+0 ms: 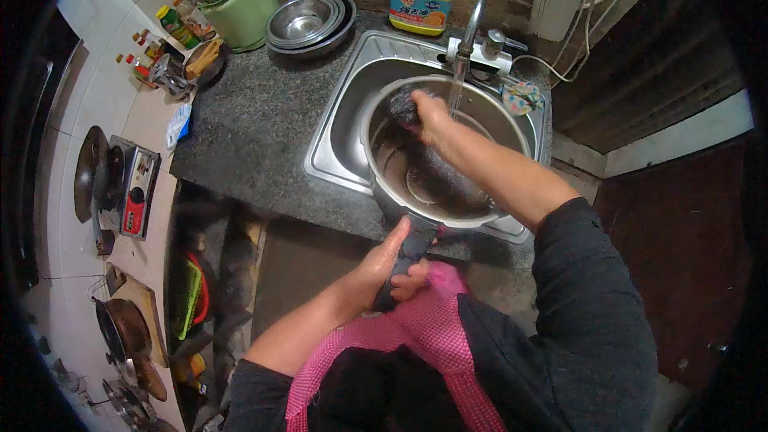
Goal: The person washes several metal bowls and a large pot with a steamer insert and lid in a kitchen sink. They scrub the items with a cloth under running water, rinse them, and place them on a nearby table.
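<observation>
A large metal pot, by its long handle a pressure cooker body, rests tilted over the stainless steel sink. Its dark plastic handle points towards me, with my left hand wrapped around it. Inside the pot, near the far left wall, my right hand grips a dark scouring pad, which looks like steel wool. Water runs from the faucet into the pot, just beyond my right wrist. The pot's lower inside is partly hidden by my forearm.
Behind the sink stands a yellow detergent jug. Nested metal bowls and a green utensil bin are on the granite counter. A patterned cloth lies at the sink's right corner. A gas stove is at left.
</observation>
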A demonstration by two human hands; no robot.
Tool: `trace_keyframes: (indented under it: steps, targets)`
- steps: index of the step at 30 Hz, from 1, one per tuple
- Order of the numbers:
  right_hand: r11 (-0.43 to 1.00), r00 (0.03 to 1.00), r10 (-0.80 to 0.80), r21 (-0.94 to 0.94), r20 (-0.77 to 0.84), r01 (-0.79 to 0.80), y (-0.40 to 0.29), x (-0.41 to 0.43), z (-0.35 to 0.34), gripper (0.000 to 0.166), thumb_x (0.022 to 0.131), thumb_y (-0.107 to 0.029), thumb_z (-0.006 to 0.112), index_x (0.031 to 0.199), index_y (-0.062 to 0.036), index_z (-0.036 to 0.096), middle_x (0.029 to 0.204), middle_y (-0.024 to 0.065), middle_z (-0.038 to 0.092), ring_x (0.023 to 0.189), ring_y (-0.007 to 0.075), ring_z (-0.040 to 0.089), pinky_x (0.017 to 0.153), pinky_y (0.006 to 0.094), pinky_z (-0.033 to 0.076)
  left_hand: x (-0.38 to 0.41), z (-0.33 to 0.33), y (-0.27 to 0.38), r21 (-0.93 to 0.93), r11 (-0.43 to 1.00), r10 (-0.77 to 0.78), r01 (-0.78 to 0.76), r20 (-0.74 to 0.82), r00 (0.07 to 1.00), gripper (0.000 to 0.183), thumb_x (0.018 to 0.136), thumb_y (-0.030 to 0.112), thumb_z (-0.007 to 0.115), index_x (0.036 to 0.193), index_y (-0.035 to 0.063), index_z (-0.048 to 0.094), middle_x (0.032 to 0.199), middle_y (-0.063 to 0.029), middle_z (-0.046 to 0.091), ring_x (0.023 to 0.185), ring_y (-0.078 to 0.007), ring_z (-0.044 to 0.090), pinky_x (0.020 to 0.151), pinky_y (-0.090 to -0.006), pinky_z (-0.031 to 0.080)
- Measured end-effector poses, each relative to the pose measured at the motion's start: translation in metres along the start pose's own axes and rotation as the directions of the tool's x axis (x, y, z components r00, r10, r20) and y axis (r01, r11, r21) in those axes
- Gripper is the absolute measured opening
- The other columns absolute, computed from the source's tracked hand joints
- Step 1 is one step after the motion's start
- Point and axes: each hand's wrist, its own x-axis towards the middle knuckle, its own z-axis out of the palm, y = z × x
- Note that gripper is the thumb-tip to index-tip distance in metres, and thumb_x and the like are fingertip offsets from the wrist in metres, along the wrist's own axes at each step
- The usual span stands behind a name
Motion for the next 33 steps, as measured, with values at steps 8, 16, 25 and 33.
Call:
trace_keyframes:
  steps: [8, 16, 25, 33]
  targets:
    - [0.514, 0.675, 0.238, -0.68, 0.698, 0.523, 0.033, -0.066, -0.036, 0.048, 0.078, -0.014, 0.058, 0.121, 0.0015, 0.046, 0.097, 0.0135, 0.061, 0.087, 0.0161, 0.055, 0.076, 0.0319, 0.046, 0.002, -0.002, 0.001, 0.006, 1.0, -0.009, 0.009, -0.071, 0.997, 0.056, 0.089, 0.064, 0.029, 0.113, 0.0176, 0.05, 0.058, 0.001, 0.037, 0.038, -0.005, 0.029, 0.034, -0.0199, 0.022]
    - [-0.607, 0.72, 0.57, -0.389, 0.395, 0.694, -0.004, 0.027, -0.129, 0.039, 0.063, -0.008, 0.065, 0.102, -0.0099, 0.065, 0.093, 0.0149, 0.065, 0.089, 0.0294, 0.063, 0.074, 0.0415, 0.05, -0.001, -0.002, -0.009, 0.116, 0.99, 0.074, -0.075, 0.01, 0.997, 0.057, 0.091, 0.061, 0.025, 0.115, 0.0143, 0.047, 0.062, 0.0023, 0.038, 0.041, -0.0039, 0.028, 0.034, -0.0172, 0.024]
    - [0.152, 0.571, 0.109, -0.581, 0.814, 0.799, 0.069, -0.003, -0.051, 0.051, 0.074, -0.018, 0.063, 0.121, -0.0062, 0.046, 0.118, 0.0214, 0.041, 0.115, 0.0348, 0.04, 0.1, 0.0405, 0.033, 0.001, 0.0, -0.004, 0.051, 0.998, 0.028, -0.025, -0.063, 0.998, 0.054, 0.09, 0.06, 0.03, 0.113, 0.0153, 0.048, 0.063, 0.0006, 0.04, 0.04, -0.0047, 0.03, 0.034, -0.0187, 0.024]
    - [-0.407, 0.392, 0.692, -0.12, 0.606, 0.905, -0.006, 0.031, -0.136, 0.026, 0.064, -0.009, 0.063, 0.089, -0.0111, 0.065, 0.1, 0.013, 0.055, 0.094, 0.0349, 0.055, 0.079, 0.043, 0.048, -0.006, 0.004, -0.007, 0.12, 0.991, 0.063, -0.057, -0.049, 0.997, 0.053, 0.091, 0.059, 0.031, 0.113, 0.0132, 0.046, 0.062, 0.0008, 0.039, 0.041, -0.0043, 0.03, 0.034, -0.0172, 0.024]
